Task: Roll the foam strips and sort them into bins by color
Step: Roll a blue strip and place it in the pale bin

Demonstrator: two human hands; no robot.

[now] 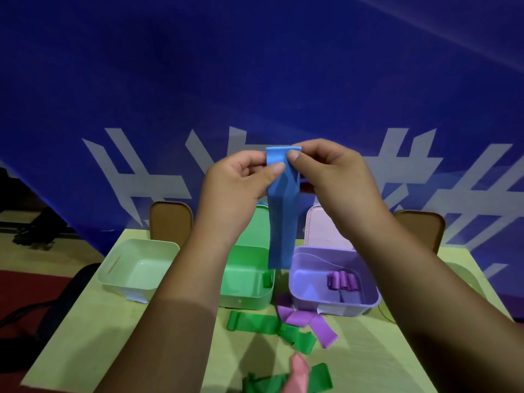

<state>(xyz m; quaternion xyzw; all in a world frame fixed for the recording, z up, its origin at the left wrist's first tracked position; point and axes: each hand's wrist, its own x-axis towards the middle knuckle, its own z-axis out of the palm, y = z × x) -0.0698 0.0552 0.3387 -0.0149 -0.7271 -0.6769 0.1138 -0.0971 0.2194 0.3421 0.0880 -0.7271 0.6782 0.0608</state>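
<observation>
Now: long blue foam strip [283, 214] hanging vertical, top end pinched by left hand [241, 180] and right hand [334, 174] thumbs.

Both bare forearms rise from the lower edge and converge toward the middle, wrists held high. The left hand [235, 177] and the right hand [331, 171] meet almost thumb to thumb. Each pinches the top end of a blue foam strip [283, 219] between thumb and curled fingers, with the thumbnails facing the camera and the right thumb slightly higher.
</observation>
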